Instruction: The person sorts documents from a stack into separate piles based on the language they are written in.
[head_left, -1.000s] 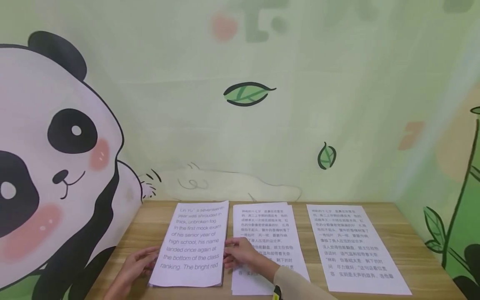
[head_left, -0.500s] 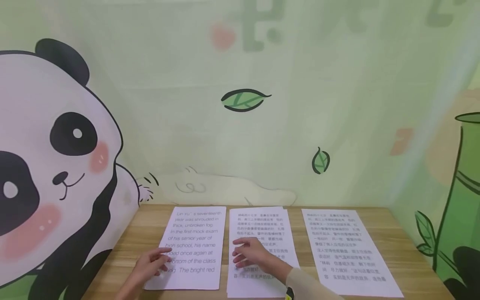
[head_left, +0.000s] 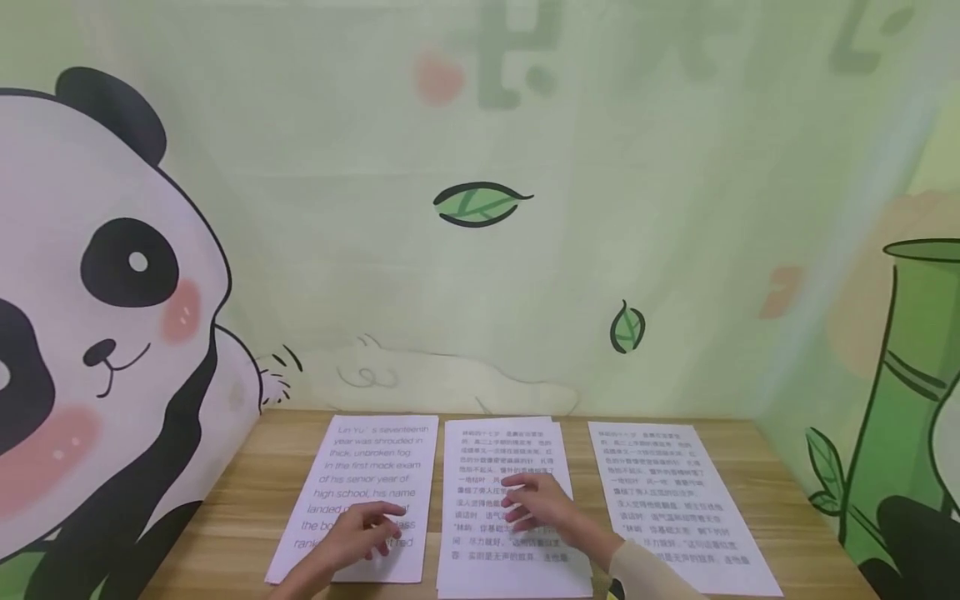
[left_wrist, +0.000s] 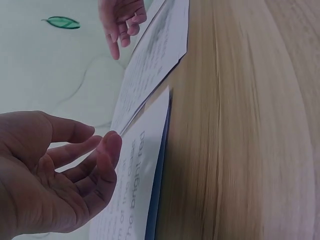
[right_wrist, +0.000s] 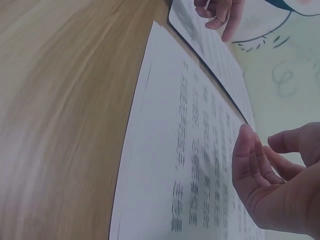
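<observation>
Left hand [head_left: 358, 533] over lower part of English sheet [head_left: 360, 492] at left of desk [head_left: 240, 508]; fingers loosely bent, apart, holding nothing. Contact with paper not clear from left wrist view. Right hand [head_left: 543, 507] over middle stack of Chinese sheets [head_left: 502, 500], fingers relaxed and spread, no grip on paper. Stack edges slightly fanned at top. Third sheet [head_left: 667, 500] flat at right, well apart from both hands. Judgement: for neat handling, press flat with fingertips, slide sheets without creasing, keep edges parallel and gaps between piles even.
</observation>
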